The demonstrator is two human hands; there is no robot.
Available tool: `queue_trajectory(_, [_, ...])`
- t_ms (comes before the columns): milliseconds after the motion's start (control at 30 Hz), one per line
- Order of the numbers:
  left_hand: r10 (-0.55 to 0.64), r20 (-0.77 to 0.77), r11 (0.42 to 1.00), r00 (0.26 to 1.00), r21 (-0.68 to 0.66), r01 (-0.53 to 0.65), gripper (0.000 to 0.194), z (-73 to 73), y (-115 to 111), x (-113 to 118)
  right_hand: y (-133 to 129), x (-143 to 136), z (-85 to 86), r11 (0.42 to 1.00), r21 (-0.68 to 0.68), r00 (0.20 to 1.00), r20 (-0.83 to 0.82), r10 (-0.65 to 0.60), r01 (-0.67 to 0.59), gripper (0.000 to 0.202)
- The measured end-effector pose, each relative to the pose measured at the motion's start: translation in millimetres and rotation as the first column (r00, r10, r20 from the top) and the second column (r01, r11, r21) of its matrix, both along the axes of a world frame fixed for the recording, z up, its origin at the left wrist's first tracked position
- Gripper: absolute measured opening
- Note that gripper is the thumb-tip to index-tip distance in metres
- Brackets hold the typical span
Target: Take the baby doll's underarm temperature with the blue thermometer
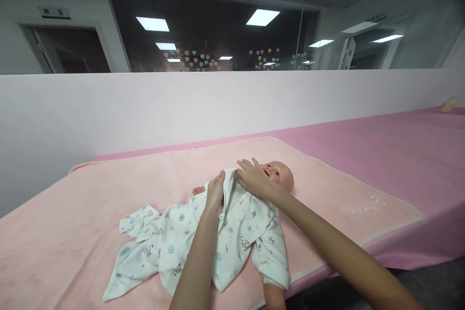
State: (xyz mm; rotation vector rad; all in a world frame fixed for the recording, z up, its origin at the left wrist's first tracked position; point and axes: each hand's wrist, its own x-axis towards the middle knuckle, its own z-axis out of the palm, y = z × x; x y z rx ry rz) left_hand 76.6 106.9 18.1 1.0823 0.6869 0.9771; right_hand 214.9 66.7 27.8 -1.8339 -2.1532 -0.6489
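Note:
A baby doll (284, 174) lies on its back, its head toward the right, in a white printed baby outfit (234, 237). The outfit's legs spread flat to the left. My left hand (216, 192) is closed on the edge of the shirt's front opening, which is lifted at the chest. Close to the doll's chin, my right hand (252, 176) rests on the collar area with its fingers apart; the fingertips reach past the cloth. One doll hand shows beyond my left hand, and a doll arm comes out of the near sleeve.
Under the doll is a peach blanket (174, 167) on a pink-covered surface (363, 150). A white wall (181, 106) with a window above stands behind. The surface's near edge runs along the lower right. A small yellowish object (448, 105) sits at the far right.

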Motion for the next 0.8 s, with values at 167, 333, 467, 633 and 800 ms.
queue_trajectory(167, [0.057,-0.021,0.997,0.998,0.059,-0.056,0.049,-0.2,0,0,-4,-5,7.7,0.999,-0.043,0.999,-0.034,0.02,-0.022,0.024])
queue_trajectory(333, [0.151,-0.041,0.981,0.988,0.126,-0.145,0.044,-4.5,2,1,-54,4,29.1,0.998,0.064,0.902,-0.433,0.005,0.026,0.028])
queue_trajectory(467, [0.047,-0.065,0.982,0.997,0.184,-0.035,0.045,-5.6,2,4,-106,10,38.0,0.979,0.183,0.54,-0.835,0.105,0.093,0.031])
queue_trajectory(633, [0.064,-0.332,0.858,0.941,0.5,0.118,0.039,-3.7,-8,6,-126,0,45.6,0.975,0.219,0.322,-0.921,0.218,-0.034,0.033])
queue_trajectory(800, [0.191,-0.564,0.668,0.803,0.674,0.315,0.036,-0.9,-23,7,-131,-5,52.1,0.974,0.213,0.286,-0.931,0.224,-0.071,0.033])
